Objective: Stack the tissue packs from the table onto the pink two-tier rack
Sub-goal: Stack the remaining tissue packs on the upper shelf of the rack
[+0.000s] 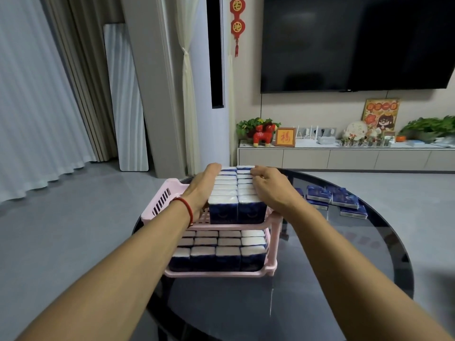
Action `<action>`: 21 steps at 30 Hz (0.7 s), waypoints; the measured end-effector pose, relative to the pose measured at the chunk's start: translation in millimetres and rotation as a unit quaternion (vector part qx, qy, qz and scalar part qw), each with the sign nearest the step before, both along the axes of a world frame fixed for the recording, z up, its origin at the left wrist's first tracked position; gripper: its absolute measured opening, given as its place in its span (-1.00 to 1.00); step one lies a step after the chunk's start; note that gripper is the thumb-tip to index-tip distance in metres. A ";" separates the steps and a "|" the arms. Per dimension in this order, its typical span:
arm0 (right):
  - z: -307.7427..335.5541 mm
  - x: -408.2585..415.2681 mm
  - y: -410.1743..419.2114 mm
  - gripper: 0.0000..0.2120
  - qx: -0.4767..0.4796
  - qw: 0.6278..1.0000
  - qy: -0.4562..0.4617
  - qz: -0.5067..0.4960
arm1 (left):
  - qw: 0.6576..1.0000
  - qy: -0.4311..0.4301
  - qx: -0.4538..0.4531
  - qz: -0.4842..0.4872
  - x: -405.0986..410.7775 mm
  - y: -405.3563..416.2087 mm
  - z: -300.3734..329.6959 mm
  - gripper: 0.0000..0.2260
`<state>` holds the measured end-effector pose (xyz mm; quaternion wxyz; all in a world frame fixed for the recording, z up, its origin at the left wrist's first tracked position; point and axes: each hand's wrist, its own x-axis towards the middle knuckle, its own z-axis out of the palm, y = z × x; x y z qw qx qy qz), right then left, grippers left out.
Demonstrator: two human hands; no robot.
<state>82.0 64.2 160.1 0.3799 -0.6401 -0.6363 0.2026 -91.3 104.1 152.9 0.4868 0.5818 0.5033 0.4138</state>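
Observation:
The pink two-tier rack (pixel 161 196) stands on the left part of the round dark glass table (pixel 320 279). Its lower tier is filled with upright navy-and-white tissue packs (pixel 216 257). On the upper tier stand two long rows of packs (pixel 236 190). My left hand (pixel 202 190) lies flat against the left side of these rows. My right hand (pixel 270 188) presses on their right side, fingers curled over the tops. Several loose packs (pixel 334 199) lie flat on the table to the right.
The left part of the upper tier holds no packs. Beyond the table are a grey floor, a low TV cabinet (pixel 344 156) with ornaments, a wall-mounted TV (pixel 357 43) and curtains (pixel 37 94) at the left.

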 end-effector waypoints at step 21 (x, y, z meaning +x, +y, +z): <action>-155.2 158.3 -58.0 -0.60 -0.114 0.971 -0.030 -0.207 | 0.915 0.132 0.369 -0.098 83.5 -153.3 -88.3 -0.75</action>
